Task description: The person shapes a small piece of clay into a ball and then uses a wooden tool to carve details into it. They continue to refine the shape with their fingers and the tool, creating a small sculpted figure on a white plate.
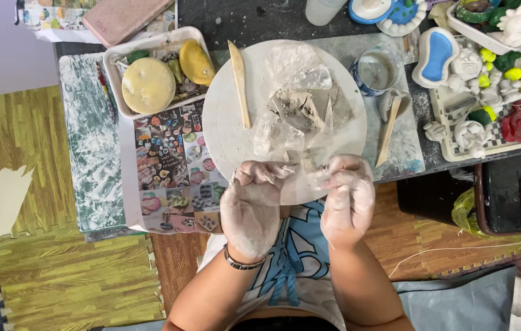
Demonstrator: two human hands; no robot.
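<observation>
View: head camera, looking steeply down from above
Faces: round white board (pixel 230 132) on the table (pixel 407 132)
Nearness: close, arm's reach

Bright, even light from above, and a sharp picture for you.

You look straight down in soft, diffuse light; no hard shadows fall across the desk (pixel 395 147), only a faint shade under the rim of the round white board (pixel 224 129). Its pale face is close to washed out, and the clear plastic film (pixel 297 76) on it throws small glints. Your clay-coated left hand (pixel 251 208) and right hand (pixel 347 199) read pale with little contrast. Focus holds across the view, with slight softness and bending toward the corners, as at the floor mats (pixel 27 263).
</observation>
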